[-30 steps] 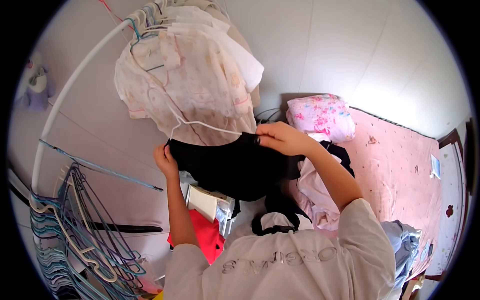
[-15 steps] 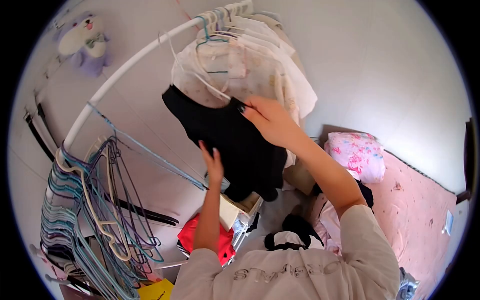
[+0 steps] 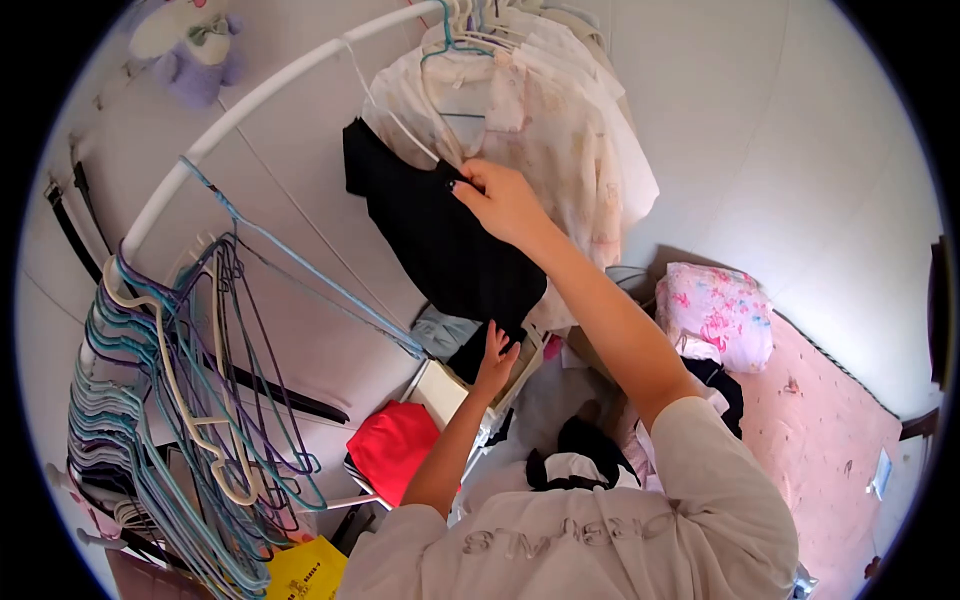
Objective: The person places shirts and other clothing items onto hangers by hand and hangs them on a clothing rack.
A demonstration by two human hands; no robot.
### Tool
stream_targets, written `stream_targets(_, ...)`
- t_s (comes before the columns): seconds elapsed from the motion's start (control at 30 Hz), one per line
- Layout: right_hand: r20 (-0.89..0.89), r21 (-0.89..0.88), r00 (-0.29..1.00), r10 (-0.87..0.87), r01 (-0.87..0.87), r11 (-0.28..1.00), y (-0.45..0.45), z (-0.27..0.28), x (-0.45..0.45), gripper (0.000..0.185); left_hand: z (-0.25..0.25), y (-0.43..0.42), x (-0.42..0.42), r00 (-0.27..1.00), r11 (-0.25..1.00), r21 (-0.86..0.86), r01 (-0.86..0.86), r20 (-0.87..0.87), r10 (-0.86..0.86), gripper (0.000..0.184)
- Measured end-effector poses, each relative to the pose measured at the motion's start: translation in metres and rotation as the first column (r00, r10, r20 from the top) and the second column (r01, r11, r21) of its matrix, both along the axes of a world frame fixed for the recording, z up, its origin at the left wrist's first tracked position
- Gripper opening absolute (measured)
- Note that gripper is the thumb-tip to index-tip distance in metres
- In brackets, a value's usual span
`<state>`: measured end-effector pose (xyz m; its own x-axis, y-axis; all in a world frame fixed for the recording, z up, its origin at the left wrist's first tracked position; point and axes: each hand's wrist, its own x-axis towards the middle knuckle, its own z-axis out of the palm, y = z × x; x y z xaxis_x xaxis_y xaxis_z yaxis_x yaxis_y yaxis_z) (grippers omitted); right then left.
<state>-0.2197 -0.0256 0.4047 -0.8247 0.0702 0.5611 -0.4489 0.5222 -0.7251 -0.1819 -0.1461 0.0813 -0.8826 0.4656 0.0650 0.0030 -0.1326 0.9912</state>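
A sleeveless black top (image 3: 440, 235) hangs tilted on a white hanger (image 3: 378, 98), which reaches up to the curved white rail (image 3: 300, 75). My right hand (image 3: 508, 203) pinches the top's shoulder beside the hanger; the thumb is in front and some fingers are hidden behind. Lower down, my left hand (image 3: 495, 362) has its fingers spread at the top's bottom edge. Whether it touches the cloth is hard to tell. Pale shirts (image 3: 580, 130) on hangers are right behind the black top.
Several bare hangers (image 3: 150, 400) crowd the rail's lower left, and a single blue hanger (image 3: 300, 265) hangs nearer the middle. Below are a cream box (image 3: 440, 395), red cloth (image 3: 392, 450) and a yellow bag (image 3: 305, 570). A pink bed (image 3: 800, 430) with a floral pillow (image 3: 715, 318) lies right.
My left hand has moved from the front of the black top down and right to its bottom edge. My right hand keeps its pinch at the shoulder. The view has shifted slightly.
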Motion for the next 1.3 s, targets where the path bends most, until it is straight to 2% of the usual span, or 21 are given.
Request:
stream_targets(0.03, 0.009, -0.017, 1.000, -0.001, 0.002, 1.000, 0.003, -0.001, 0.001, 0.022, -0.002, 0.002, 0.000, 0.998, 0.996, -0.066, -0.057, -0.029, 0.055, 0.080)
stream_targets(0.13, -0.258, 0.099, 0.956, -0.139, 0.169, 0.981, 0.018, -0.025, 0.000, 0.025, 0.004, 0.004, -0.007, 0.958, 0.960, -0.053, -0.275, -0.101, 0.269, 0.081)
stream_targets(0.17, -0.214, 0.100, 0.958, -0.192, 0.217, 0.971, 0.023, -0.035, 0.004, 0.025, 0.009, -0.001, -0.012, 0.949, 0.954, 0.041, -0.296, 0.131, 0.288, 0.081)
stream_targets(0.23, -0.126, 0.112, 0.947, -0.295, 0.309, 0.945, 0.034, -0.053, 0.016, 0.027, 0.020, -0.011, -0.019, 0.803, 0.878, 0.267, -0.398, 0.564, 0.193, 0.082)
stream_targets(0.33, 0.016, 0.050, 0.941, -0.337, 0.336, 0.941, 0.045, -0.078, 0.035, 0.026, 0.008, -0.010, -0.046, 0.328, 0.742, 0.214, -0.635, 0.944, 0.009, 0.089)
stream_targets(0.37, 0.019, 0.020, 0.940, -0.340, 0.339, 0.940, 0.045, -0.081, 0.042, 0.026, 0.001, -0.003, -0.050, 0.307, 0.765, 0.187, -0.617, 0.951, 0.016, 0.097)
stream_targets(0.47, 0.052, 0.000, 0.937, -0.344, 0.345, 0.939, 0.049, -0.094, 0.062, 0.026, -0.034, 0.009, -0.064, 0.231, 0.602, 0.503, -0.620, 0.850, -0.473, 0.101)
stream_targets(0.5, 0.075, 0.038, 0.937, -0.340, 0.338, 0.940, 0.052, -0.100, 0.066, 0.026, -0.026, 0.019, -0.060, 0.257, 0.536, 0.553, -0.638, 0.809, -0.529, 0.102)
stream_targets(0.6, 0.075, 0.048, 0.940, -0.332, 0.330, 0.943, 0.058, -0.108, 0.085, 0.025, -0.030, 0.041, -0.064, 0.357, 0.452, 0.589, -0.670, 0.789, -0.500, 0.085)
stream_targets(0.7, 0.104, -0.011, 0.943, -0.315, 0.318, 0.948, 0.063, -0.104, 0.104, 0.020, -0.060, 0.035, -0.083, 0.315, 0.432, 0.667, -0.607, 0.701, -0.640, 0.065)
stream_targets(0.77, -0.017, -0.021, 0.949, -0.314, 0.313, 0.949, 0.062, -0.106, 0.115, 0.019, -0.071, 0.031, -0.086, 0.382, 0.400, 0.679, -0.616, 0.702, -0.601, 0.052)
stream_targets(0.8, -0.077, -0.022, 0.941, -0.331, 0.330, 0.944, 0.062, -0.109, 0.122, 0.018, -0.074, 0.027, -0.088, 0.377, 0.408, 0.678, -0.612, 0.703, -0.603, 0.047)
stream_targets(0.83, -0.068, -0.056, 0.952, -0.299, 0.296, 0.954, 0.060, -0.115, 0.130, 0.018, -0.069, 0.026, -0.088, 0.344, 0.451, 0.591, -0.669, 0.783, -0.518, 0.042)
stream_targets(0.87, -0.056, -0.093, 0.962, -0.268, 0.262, 0.961, 0.055, -0.121, 0.141, 0.018, -0.074, 0.022, -0.089, 0.332, 0.452, 0.623, -0.639, 0.753, -0.568, 0.031)
stream_targets(0.9, 0.013, -0.121, 0.973, -0.232, 0.232, 0.965, 0.050, -0.126, 0.156, 0.017, -0.108, 0.017, -0.102, 0.452, 0.480, 0.717, -0.506, 0.694, -0.560, 0.023)
stream_targets(0.93, 0.074, -0.151, 0.979, -0.190, 0.199, 0.968, 0.045, -0.130, 0.169, 0.017, -0.119, 0.010, -0.109, 0.440, 0.593, 0.678, -0.433, 0.734, -0.518, 0.013)
stream_targets(0.97, 0.060, -0.101, 0.984, -0.166, 0.172, 0.980, 0.044, -0.147, 0.180, 0.017, -0.103, 0.015, -0.098, 0.432, 0.692, 0.469, -0.549, 0.868, -0.245, 0.009)
stream_targets(1.07, 0.317, -0.195, 0.940, -0.122, 0.191, 0.962, 0.043, -0.201, 0.213, 0.016, -0.095, 0.000, -0.053, 0.495, 0.708, 0.492, -0.507, 0.838, -0.228, 0.010)
stream_targets(1.2, 0.599, 0.129, 0.707, -0.375, 0.376, 0.917, 0.067, -0.293, 0.274, 0.028, -0.136, -0.024, 0.007, 0.285, 0.880, 0.300, -0.369, 0.937, -0.200, 0.013)
stream_targets(1.27, 0.551, 0.185, 0.629, -0.548, 0.548, 0.816, 0.080, -0.356, 0.310, 0.037, -0.170, -0.038, 0.046, 0.266, 0.946, 0.216, -0.243, 0.952, -0.149, 0.011)
stream_targets(1.3, 0.584, 0.249, 0.531, -0.614, 0.603, 0.758, 0.087, -0.372, 0.329, 0.041, -0.181, -0.040, 0.064, 0.270, 0.976, 0.178, -0.121, 0.952, -0.140, 0.010)
